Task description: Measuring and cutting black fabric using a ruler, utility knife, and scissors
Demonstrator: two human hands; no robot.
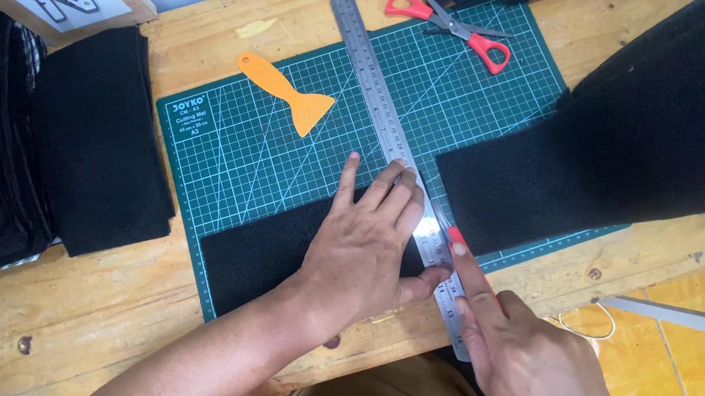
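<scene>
Up on my gridded green cutting mat lies an orange plastic scraper, with red-handled scissors near its far edge. A stack of black felt sheets sits on the pale wooden table beside it.

A white label with bold black shapes is showing at the top left edge, stuck on a pale brown box that is sitting beyond the far left corner of the green cutting mat. A small block of white print is sitting in that same corner of the mat.
</scene>
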